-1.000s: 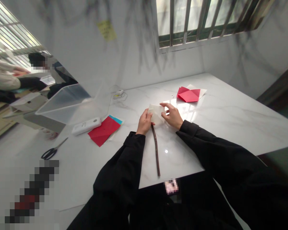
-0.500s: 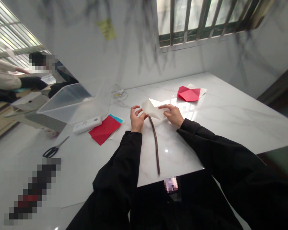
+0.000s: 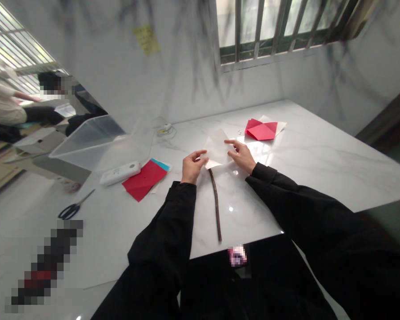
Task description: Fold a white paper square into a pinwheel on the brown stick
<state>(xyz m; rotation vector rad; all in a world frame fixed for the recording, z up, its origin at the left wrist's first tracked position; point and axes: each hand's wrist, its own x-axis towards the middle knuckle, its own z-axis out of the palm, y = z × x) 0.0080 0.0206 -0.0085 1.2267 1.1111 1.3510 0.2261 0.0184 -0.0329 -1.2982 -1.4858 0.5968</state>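
A creased sheet of cream-white paper (image 3: 217,149) is between my hands, above the far end of a thin brown stick (image 3: 216,202) on the table. My left hand (image 3: 193,166) pinches the paper's left corner between thumb and fingers. At its right side, my right hand (image 3: 242,156) grips the sheet with thumb and fingers, the index finger stretched along the edge. To the left, red paper (image 3: 145,180) lies over blue and cream sheets. Folded red paper (image 3: 262,130) rests on cream paper at the back right.
Black-handled scissors (image 3: 74,209) and a white oblong device (image 3: 120,173) lie to the left. Behind them stands a clear plastic bin (image 3: 86,142). A cable with a white plug (image 3: 166,128) sits by the wall. Two people are at the far left.
The white paper has turned and opened flatter between my hands, with a flap now over the stick's tip. My left fingers have closed in on its corner.
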